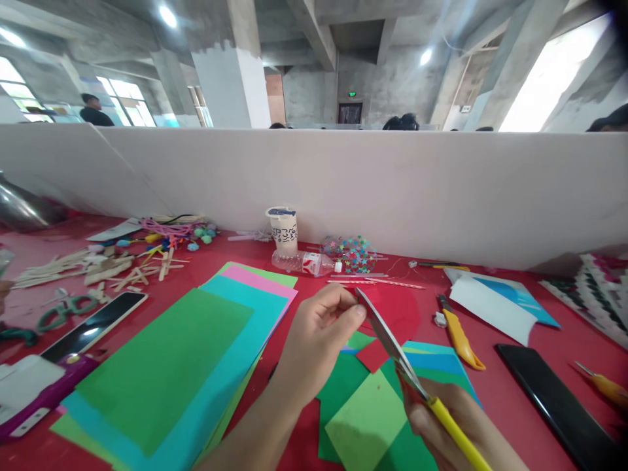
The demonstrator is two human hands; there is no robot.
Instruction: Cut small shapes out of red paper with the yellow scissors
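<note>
My left hand point(318, 333) pinches the edge of a red sheet of paper point(400, 307) held just above the table. My right hand point(441, 425), low at the bottom edge, is closed on yellow-handled scissors point(397, 356) whose blades reach up to the paper beside my left thumb. A small red paper piece point(373, 355) lies under the blades on green paper squares point(367, 418).
A stack of large green, teal and pink sheets point(167, 373) lies at left. A yellow utility knife point(458, 337), a black phone point(554, 399), a folded blue-and-white sheet point(500, 304), a cup point(283, 230), a lying bottle point(304, 263), wooden sticks point(98, 268) and a white partition wall point(343, 176) surround the red table.
</note>
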